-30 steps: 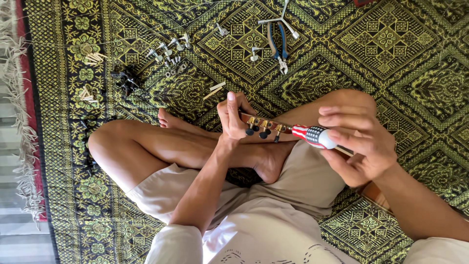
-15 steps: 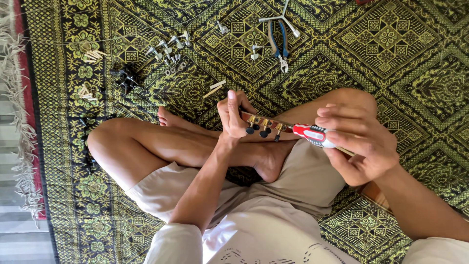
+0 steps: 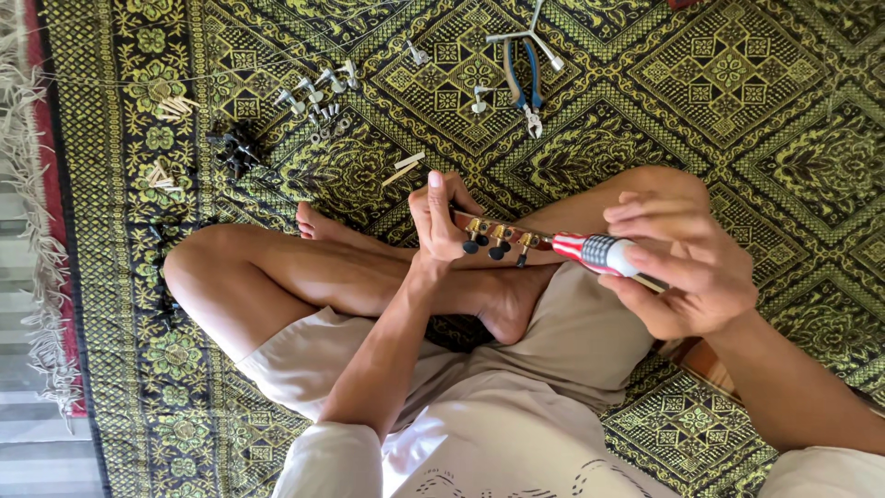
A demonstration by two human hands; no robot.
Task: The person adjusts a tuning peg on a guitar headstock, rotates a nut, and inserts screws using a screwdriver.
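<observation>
Two hands are closed on the work: a headstock (image 3: 493,235) with black pegs is clamped by the left hand (image 3: 441,221), and a striped screwdriver (image 3: 595,251) is gripped by the right hand (image 3: 687,272), lying in line over the crossed legs.

Single view, head-mounted, looking steeply down over the wearer's crossed legs onto a patterned green rug (image 3: 737,83). Close range: left hand (image 3: 442,221) near centre, right hand (image 3: 682,277) at 3 o'clock. Pliers (image 3: 525,88) at 12 o'clock, the rug's fringe (image 3: 28,184) at 9 o'clock. No second view shares the scene.
</observation>
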